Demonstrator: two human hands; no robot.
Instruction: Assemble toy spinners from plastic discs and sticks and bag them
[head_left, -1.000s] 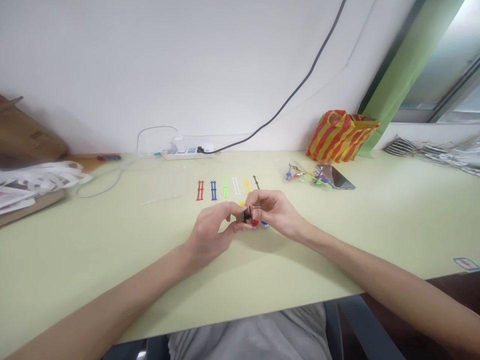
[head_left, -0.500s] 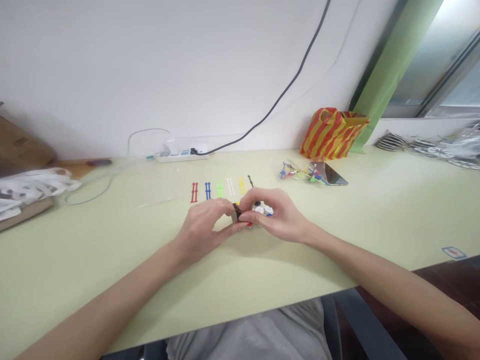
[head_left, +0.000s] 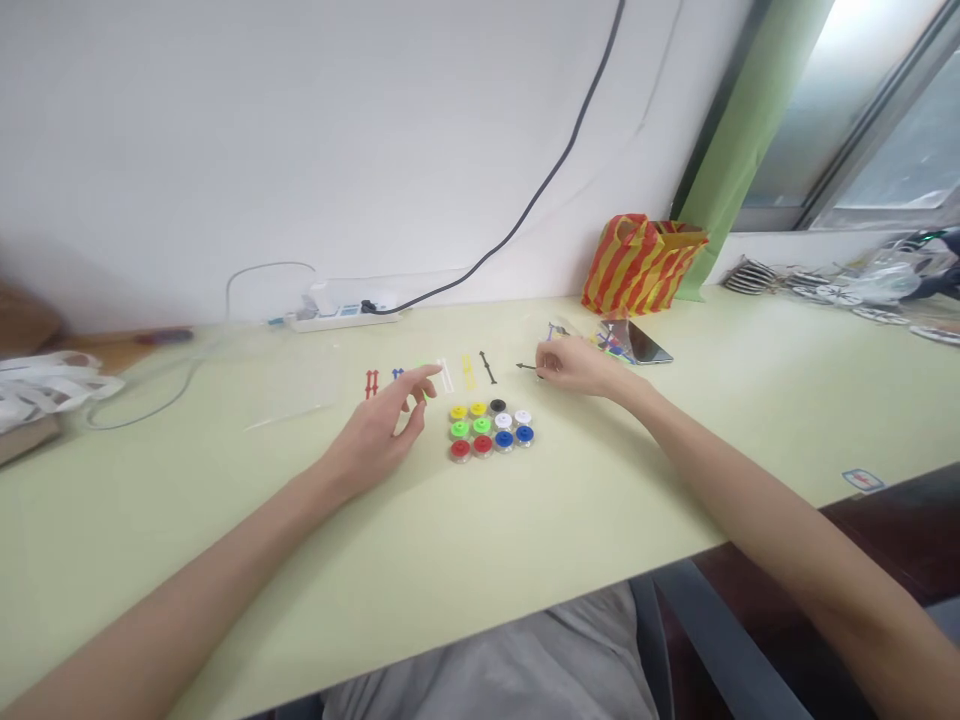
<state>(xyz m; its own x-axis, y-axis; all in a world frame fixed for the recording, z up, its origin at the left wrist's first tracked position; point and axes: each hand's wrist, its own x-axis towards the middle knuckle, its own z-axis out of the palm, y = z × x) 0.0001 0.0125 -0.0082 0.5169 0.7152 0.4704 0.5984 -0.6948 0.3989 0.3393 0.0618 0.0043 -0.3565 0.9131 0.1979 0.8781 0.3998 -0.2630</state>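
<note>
My right hand point(head_left: 574, 366) is closed on a thin black arrow-tipped stick point(head_left: 526, 366), whose tip points left. My left hand point(head_left: 386, 420) hovers over the table with its fingers apart and nothing in them. Between the hands stands a block of round pots with red point(head_left: 460, 450), blue point(head_left: 504, 439), green point(head_left: 481, 426), yellow point(head_left: 478, 409), white point(head_left: 523, 417) and black point(head_left: 498, 406) tops. Behind it lie red sticks point(head_left: 372, 383), blue sticks point(head_left: 397, 374), white sticks point(head_left: 445, 375), yellow sticks point(head_left: 469, 371) and one black stick point(head_left: 488, 367); green ones are partly behind my left hand.
A phone point(head_left: 648, 343) and a bag of coloured pieces point(head_left: 616, 340) lie beyond my right hand. Farther back are a striped bag point(head_left: 645, 265), a power strip point(head_left: 345, 316) and a black cable point(head_left: 525, 215). White strips point(head_left: 56, 385) lie at left.
My hands have moved apart, uncovering the pots. The right one has gone right and away from me with a black stick; the left has opened. The view has shifted slightly.
</note>
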